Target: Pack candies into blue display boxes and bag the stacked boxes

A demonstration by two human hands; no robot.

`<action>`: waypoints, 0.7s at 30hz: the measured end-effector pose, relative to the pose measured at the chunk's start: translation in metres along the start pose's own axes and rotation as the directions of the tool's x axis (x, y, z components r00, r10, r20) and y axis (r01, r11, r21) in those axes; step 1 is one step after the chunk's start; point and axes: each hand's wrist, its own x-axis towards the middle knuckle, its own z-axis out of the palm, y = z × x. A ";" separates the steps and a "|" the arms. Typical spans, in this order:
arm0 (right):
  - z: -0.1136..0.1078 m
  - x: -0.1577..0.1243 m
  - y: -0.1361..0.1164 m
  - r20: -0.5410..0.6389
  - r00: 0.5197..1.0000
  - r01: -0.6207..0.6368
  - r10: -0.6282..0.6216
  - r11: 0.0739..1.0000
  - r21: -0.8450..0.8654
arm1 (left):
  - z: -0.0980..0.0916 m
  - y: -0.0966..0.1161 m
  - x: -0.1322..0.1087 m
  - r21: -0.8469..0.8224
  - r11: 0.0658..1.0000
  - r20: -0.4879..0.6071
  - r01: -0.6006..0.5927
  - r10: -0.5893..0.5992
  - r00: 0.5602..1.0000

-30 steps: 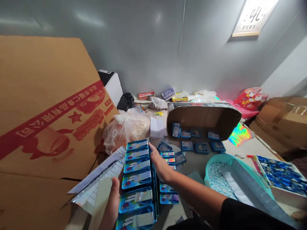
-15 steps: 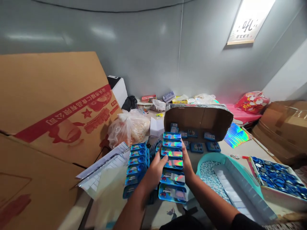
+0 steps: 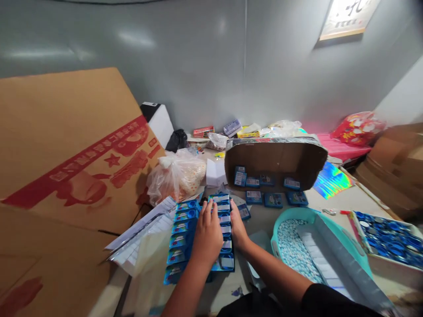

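Both hands are lying open, fingers flat, on a row of blue tins [image 3: 224,233] just left of the teal basin [image 3: 357,257]. The left hand [image 3: 207,231] is pressing the row's left edge, the right hand [image 3: 237,224] its right edge. A second row of tins [image 3: 181,235] is lying farther left of the basin, touching the first.
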 end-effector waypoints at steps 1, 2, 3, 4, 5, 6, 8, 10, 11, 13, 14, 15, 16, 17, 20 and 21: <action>-0.004 -0.003 -0.001 0.009 1.000 0.004 -0.003 1.000 -0.020 | 0.001 -0.004 -0.002 0.078 0.995 0.008 -0.057 0.057 0.998; -0.012 -0.007 -0.002 0.024 1.000 0.020 -0.019 0.999 -0.047 | 0.001 -0.010 -0.003 0.094 0.992 0.024 -0.086 0.084 0.996; -0.024 -0.010 -0.004 0.039 0.998 0.057 -0.054 0.995 -0.087 | 0.002 -0.015 -0.003 0.104 0.987 0.036 -0.121 0.118 0.992; -0.040 -0.014 -0.006 0.048 0.993 0.115 -0.109 0.983 -0.141 | 0.003 -0.021 -0.002 0.198 0.962 0.023 -0.188 0.187 0.982; -0.061 -0.018 -0.010 0.041 0.983 0.182 -0.177 0.959 -0.217 | 0.004 -0.027 0.000 0.287 0.926 0.009 -0.246 0.254 0.967; -0.086 -0.023 -0.014 0.015 0.969 0.238 -0.246 0.918 -0.318 | 0.005 -0.031 0.002 0.352 0.888 -0.003 -0.296 0.317 0.948; -0.144 -0.039 -0.024 -0.106 0.936 0.216 -0.335 0.788 -0.577 | 0.003 -0.032 0.005 0.433 0.822 -0.016 -0.371 0.419 0.908; -0.203 -0.060 -0.035 -0.331 0.889 -0.084 -0.315 0.598 -0.797 | -0.002 -0.024 0.001 0.421 0.799 -0.062 -0.430 0.498 0.865; -0.231 -0.072 -0.040 -0.447 0.859 -0.298 -0.251 0.464 -0.834 | -0.006 -0.017 -0.003 0.381 0.806 -0.098 -0.453 0.523 0.847; -0.275 -0.094 -0.049 -0.606 0.793 -0.587 -0.053 0.198 -0.785 | -0.012 -0.002 -0.017 0.249 0.828 -0.163 -0.502 0.547 0.821; -0.291 -0.104 -0.053 -0.633 0.772 -0.635 0.053 0.111 -0.765 | -0.012 0.005 -0.026 0.173 0.835 -0.183 -0.522 0.548 0.816; -0.303 -0.112 -0.057 -0.625 0.766 -0.639 0.148 0.073 -0.766 | -0.011 0.012 -0.035 0.097 0.836 -0.191 -0.539 0.548 0.815; -0.312 -0.119 -0.063 -0.591 0.777 -0.617 0.216 0.077 -0.783 | -0.007 0.019 -0.045 0.027 0.840 -0.199 -0.543 0.537 0.820; -0.317 -0.125 -0.070 -0.549 0.798 -0.586 0.250 0.104 -0.804 | -0.001 0.025 -0.053 -0.044 0.849 -0.200 -0.526 0.509 0.837; -0.314 -0.136 -0.106 -0.392 0.889 -0.443 0.237 0.224 -0.868 | 0.029 0.050 -0.071 -0.363 0.900 -0.203 -0.241 0.176 0.963; -0.307 -0.139 -0.121 -0.301 0.932 -0.351 0.200 0.302 -0.886 | 0.040 0.059 -0.074 -0.517 0.853 -0.184 -0.071 -0.030 0.983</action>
